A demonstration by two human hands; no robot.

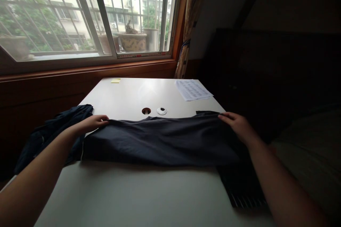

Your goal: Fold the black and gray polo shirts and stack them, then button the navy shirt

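Note:
A dark navy garment (160, 142) lies spread across a white table (133, 195), its left end hanging off the table's left edge. My left hand (92, 122) rests on the garment's upper left edge, fingers curled and pinching the cloth. My right hand (237, 124) is at the upper right edge, fingers closed on the fabric there. Both forearms reach in from the bottom corners.
A sheet of printed paper (193, 89) lies at the table's far right, a yellow sticky note (115, 81) at the far edge, a cable hole (146, 111) and its white cap (161, 111) mid-table. A window, curtain and dark furniture stand behind and right.

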